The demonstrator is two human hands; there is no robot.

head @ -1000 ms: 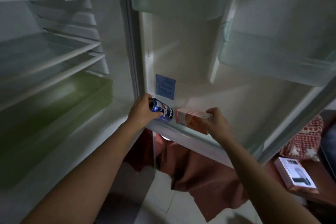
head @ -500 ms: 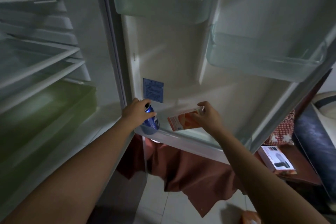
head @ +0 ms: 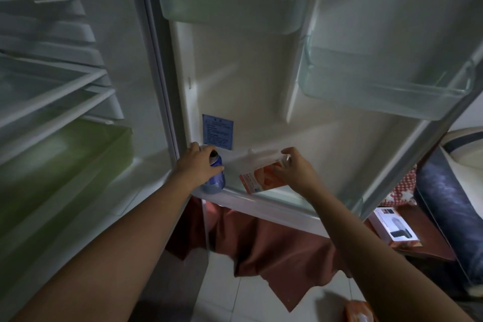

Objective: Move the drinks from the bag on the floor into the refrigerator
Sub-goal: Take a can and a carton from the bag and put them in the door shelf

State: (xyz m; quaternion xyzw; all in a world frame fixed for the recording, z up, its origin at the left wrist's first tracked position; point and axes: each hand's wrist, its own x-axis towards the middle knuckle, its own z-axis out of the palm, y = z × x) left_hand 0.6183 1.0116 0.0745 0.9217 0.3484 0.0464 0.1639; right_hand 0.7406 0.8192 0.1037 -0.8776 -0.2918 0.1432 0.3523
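My left hand [head: 198, 165] wraps the blue can [head: 217, 174], standing it in the bottom door shelf [head: 261, 197] below the blue sticker [head: 217, 131]; my right hand [head: 292, 168] pinches the tilted orange carton [head: 257, 178] to right of it, so both stay within easy reach.

I see a reddish-brown cloth [head: 271, 246] hanging down to the white floor tiles [head: 230, 300]. By the right edge, a white box with a dark picture [head: 394, 227] lies on a low brown table [head: 428, 248], near its front edge. A dark blue cushion [head: 449, 206] sits beside it.
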